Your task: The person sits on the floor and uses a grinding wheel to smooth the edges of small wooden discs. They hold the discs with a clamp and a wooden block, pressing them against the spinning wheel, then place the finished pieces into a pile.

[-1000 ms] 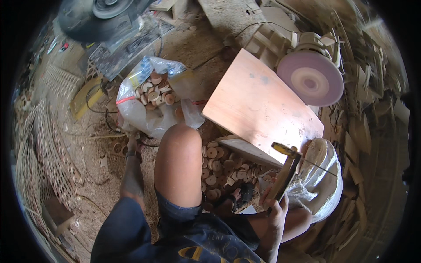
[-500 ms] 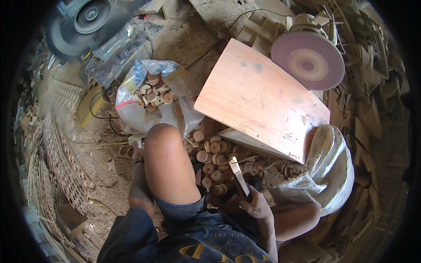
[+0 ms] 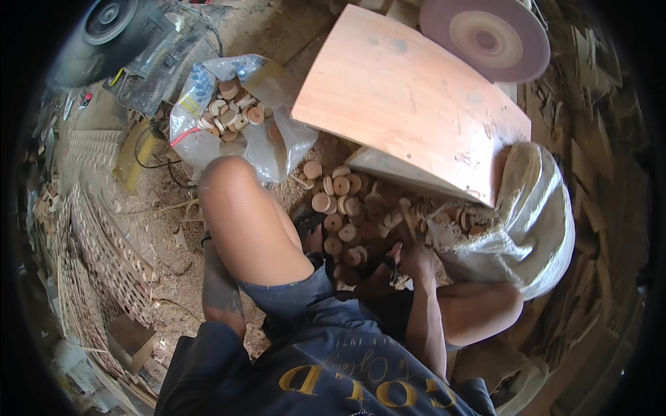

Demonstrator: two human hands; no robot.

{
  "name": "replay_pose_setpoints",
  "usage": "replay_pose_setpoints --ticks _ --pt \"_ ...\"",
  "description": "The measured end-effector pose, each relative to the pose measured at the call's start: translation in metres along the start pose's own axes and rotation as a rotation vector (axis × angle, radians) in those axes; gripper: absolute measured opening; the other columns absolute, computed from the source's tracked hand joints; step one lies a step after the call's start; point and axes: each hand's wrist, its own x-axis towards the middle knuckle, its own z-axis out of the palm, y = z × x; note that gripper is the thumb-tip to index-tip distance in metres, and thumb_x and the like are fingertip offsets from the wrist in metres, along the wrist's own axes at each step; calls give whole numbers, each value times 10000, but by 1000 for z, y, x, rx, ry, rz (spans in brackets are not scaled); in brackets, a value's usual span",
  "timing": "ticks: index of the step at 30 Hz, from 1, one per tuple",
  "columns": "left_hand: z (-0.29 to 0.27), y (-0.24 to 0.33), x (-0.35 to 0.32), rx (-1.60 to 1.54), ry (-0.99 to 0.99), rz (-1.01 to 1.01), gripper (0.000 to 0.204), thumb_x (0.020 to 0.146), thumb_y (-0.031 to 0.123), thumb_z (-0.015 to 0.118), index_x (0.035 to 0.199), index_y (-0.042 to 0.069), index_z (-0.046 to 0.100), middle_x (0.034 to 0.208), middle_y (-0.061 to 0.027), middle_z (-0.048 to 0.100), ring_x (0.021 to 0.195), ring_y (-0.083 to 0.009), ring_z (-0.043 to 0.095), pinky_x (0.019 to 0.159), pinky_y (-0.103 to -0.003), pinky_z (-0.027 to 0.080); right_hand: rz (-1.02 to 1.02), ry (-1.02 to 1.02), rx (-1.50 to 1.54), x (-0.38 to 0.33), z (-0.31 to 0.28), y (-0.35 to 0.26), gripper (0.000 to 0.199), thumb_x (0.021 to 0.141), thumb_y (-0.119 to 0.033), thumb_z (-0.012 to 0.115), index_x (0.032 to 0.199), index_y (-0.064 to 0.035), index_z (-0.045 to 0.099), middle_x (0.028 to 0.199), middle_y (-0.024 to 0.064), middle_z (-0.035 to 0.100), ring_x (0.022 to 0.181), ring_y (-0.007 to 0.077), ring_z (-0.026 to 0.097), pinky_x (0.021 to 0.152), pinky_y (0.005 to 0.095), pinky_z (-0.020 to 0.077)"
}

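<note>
Presently, a stick (image 3: 409, 225) is gripped in the closed right hand (image 3: 416, 260) over the discs (image 3: 340, 208) on the floor; sorting is judged underway. Left hand's (image 3: 218, 291) grip cannot be told.

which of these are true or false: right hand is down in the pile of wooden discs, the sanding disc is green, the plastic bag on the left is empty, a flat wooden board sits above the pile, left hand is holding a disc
1. The right hand is down at the pile of wooden discs: true.
2. The sanding disc is green: false, it is pinkish purple.
3. The plastic bag on the left is empty: false, it holds wooden discs.
4. A flat wooden board sits above the pile: true.
5. The left hand is holding a disc: false; only the left forearm shows, reaching down to the ground beside the knee, with its hand hidden.
</note>
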Motion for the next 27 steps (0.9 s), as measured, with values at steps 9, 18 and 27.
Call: replay_pose_setpoints --ticks 9,18,27 --pt "16 175 -129 232 294 601 459 975 315 550 1315 8 519 1301 -149 565 1147 -266 560 980 -405 445 -69 151 285 13 59 20 584 797 -261 649 1193 84 395 945 354 628 903 497 625 819 539 503" --pt "105 253 -281 299 41 1099 289 973 213 582 1156 -8 613 1084 -94 644 1025 -169 591 912 -303 469 -184 -49 478 -32 13 -5 655 798 -281 686 1284 54 402 1104 353 588 1045 493 587 884 476 485" --pt "133 209 -304 688 -679 748 387 927 250 658 1214 1 581 988 -84 642 883 -143 614 798 -290 504 -568 -217 1130 -124 -118 -17 580 857 -114 679 1363 -21 410 933 57 583 811 128 559 697 279 485"
